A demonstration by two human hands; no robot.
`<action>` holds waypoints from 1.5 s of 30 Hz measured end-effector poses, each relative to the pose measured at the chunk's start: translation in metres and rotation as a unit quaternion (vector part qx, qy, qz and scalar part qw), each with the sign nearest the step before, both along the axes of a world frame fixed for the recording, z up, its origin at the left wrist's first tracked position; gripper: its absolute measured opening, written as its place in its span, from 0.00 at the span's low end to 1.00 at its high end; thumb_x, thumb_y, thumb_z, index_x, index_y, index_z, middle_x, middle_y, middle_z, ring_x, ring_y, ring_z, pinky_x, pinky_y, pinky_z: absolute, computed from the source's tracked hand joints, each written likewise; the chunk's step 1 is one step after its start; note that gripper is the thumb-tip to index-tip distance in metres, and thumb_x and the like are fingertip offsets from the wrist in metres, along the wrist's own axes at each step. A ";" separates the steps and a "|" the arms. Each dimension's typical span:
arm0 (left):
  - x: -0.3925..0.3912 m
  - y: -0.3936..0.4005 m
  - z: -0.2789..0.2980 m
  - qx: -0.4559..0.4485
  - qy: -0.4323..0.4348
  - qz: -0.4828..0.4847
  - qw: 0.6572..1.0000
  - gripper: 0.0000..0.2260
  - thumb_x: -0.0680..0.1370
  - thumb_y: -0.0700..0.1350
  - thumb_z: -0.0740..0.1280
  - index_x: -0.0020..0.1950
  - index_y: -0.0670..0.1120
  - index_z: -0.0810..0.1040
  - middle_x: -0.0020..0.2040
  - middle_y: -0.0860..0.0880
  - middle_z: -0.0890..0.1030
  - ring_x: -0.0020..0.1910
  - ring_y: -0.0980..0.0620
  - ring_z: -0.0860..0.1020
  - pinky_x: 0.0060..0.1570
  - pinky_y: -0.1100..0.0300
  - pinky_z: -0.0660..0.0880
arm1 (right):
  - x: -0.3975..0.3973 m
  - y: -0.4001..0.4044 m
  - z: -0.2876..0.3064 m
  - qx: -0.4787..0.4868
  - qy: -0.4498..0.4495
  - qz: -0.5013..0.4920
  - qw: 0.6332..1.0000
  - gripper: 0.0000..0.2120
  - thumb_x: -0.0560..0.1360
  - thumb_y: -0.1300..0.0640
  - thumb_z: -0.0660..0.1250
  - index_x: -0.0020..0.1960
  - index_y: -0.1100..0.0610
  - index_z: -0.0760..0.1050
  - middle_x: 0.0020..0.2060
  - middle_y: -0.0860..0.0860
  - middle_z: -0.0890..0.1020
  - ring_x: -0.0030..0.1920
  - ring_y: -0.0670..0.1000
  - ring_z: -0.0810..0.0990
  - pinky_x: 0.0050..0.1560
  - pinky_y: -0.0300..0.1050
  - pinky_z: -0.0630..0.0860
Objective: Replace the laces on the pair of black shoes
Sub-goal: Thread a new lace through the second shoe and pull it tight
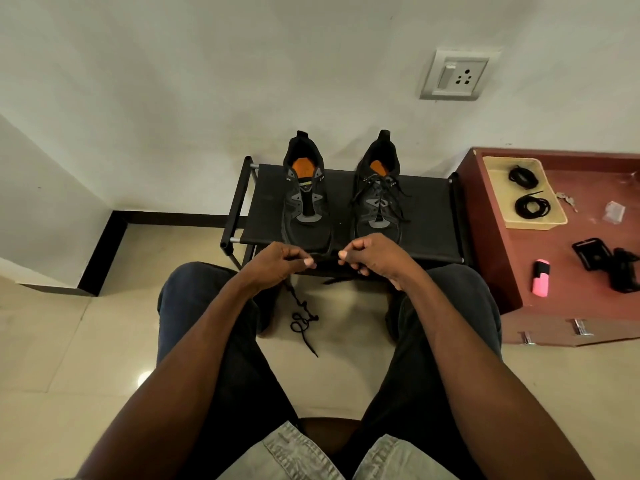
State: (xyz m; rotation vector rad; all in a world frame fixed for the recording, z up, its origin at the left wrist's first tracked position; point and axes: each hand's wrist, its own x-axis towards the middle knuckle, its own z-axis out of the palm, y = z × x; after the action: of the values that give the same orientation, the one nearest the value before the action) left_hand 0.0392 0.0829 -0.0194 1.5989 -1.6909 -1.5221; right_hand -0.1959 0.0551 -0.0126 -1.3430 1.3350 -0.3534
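Centre of the frame: a black shoe rack (426, 216) stands against the white wall (207, 81) and carries both black shoes, toes pointing toward the lower edge.

1. Left shoe (304, 199): eyelets bare, no lace fitted.
2. Right shoe (378, 199): laced, with loose ends spread over its sides.

Below the rack's front edge, the two hands sit near each other but apart.

3. Left hand (277, 268): fingers curled, thumb and forefinger pinching a black lace (304, 320). From this hand the lace hangs down to the tiled floor (69, 341) and lies there in loops between the knees.
4. Right hand (374, 258): fingers curled, pinching the same lace, which runs as a short taut span between the hands.

Right of the frame: a brown cabinet (502, 289) holds a beige tray (535, 225) with two coiled black laces (531, 205). A pink highlighter (541, 281) lies nearer the lower right.
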 end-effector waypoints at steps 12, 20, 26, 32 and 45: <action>-0.016 -0.001 0.005 -0.002 0.058 -0.012 0.998 0.05 0.75 0.39 0.73 0.51 0.42 0.85 0.42 0.56 0.82 0.39 0.64 0.78 0.43 0.68 0.71 | 0.018 0.009 0.004 -0.024 -0.019 0.120 0.992 0.09 0.78 0.54 0.70 0.55 0.58 0.82 0.36 0.50 0.85 0.40 0.43 0.82 0.51 0.39 0.72; 0.006 -0.005 -0.001 0.009 -0.033 -0.057 0.998 0.07 0.78 0.48 0.71 0.41 0.49 0.84 0.42 0.53 0.81 0.41 0.60 0.77 0.50 0.58 0.71 | -0.019 0.000 0.001 0.056 0.163 0.109 0.979 0.08 0.80 0.61 0.67 0.46 0.63 0.83 0.31 0.54 0.82 0.28 0.46 0.76 0.35 0.37 0.74; 0.003 -0.002 0.004 -0.007 0.038 -0.065 0.997 0.08 0.76 0.41 0.73 0.44 0.36 0.83 0.50 0.48 0.82 0.41 0.64 0.78 0.47 0.63 0.70 | -0.015 0.007 0.003 -0.021 0.255 0.189 0.948 0.13 0.77 0.59 0.70 0.61 0.56 0.80 0.55 0.48 0.82 0.54 0.47 0.79 0.53 0.41 0.71; -0.013 0.000 0.013 -0.037 0.096 -0.014 0.995 0.09 0.77 0.40 0.71 0.47 0.33 0.82 0.39 0.43 0.82 0.32 0.59 0.78 0.35 0.71 0.72 | 0.012 0.013 0.015 -0.053 0.020 0.134 0.989 0.07 0.78 0.55 0.70 0.53 0.57 0.81 0.37 0.49 0.83 0.35 0.40 0.76 0.42 0.37 0.70; 0.009 -0.004 0.004 -0.049 0.003 0.005 0.999 0.04 0.77 0.46 0.71 0.46 0.46 0.84 0.43 0.52 0.83 0.44 0.50 0.81 0.49 0.54 0.77 | -0.026 0.000 -0.012 -0.111 0.406 0.061 0.905 0.14 0.75 0.55 0.71 0.59 0.55 0.80 0.56 0.54 0.82 0.60 0.57 0.77 0.58 0.49 0.73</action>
State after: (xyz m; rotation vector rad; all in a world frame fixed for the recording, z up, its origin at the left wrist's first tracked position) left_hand 0.0486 0.0790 -0.0150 1.5490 -1.7238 -1.4164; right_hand -0.2220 0.0546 -0.0249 -1.8603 1.9113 0.1855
